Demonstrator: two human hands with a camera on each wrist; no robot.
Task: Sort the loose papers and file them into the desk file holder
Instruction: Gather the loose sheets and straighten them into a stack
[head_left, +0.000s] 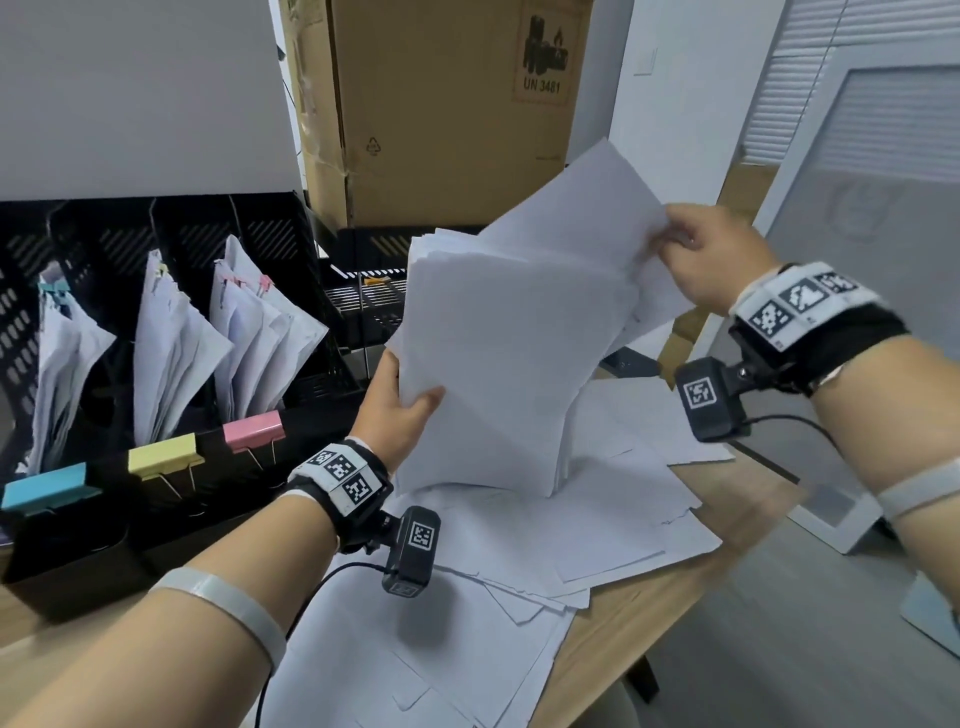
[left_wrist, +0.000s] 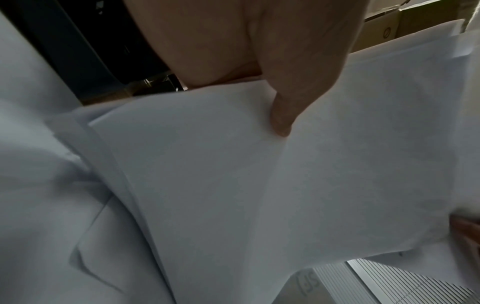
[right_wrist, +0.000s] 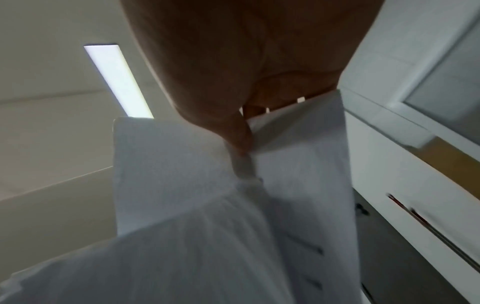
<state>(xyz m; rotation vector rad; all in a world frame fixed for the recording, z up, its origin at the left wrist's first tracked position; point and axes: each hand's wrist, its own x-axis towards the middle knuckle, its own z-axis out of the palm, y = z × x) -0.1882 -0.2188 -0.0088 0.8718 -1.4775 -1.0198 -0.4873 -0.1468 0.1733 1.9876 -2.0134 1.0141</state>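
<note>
Beyond the fingertips, a tall cardboard box (head_left: 447, 104) against a white wall (head_left: 140, 88). Under them, a wooden desk (head_left: 613, 613). Right of them, a white louvred door (head_left: 795, 78). Overhead, a ceiling light strip (right_wrist: 116, 80).

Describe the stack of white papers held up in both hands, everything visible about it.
The thick stack of plain white paper sheets stands nearly upright, its bottom edge resting on the loose white sheets strewn over the wooden desk. Its edges are uneven and the top sheets fan apart. The left hand grips its lower left edge, thumb across the front. The right hand pinches the upper right sheets, peeling them back from the rest. No print is legible on the front.
</note>
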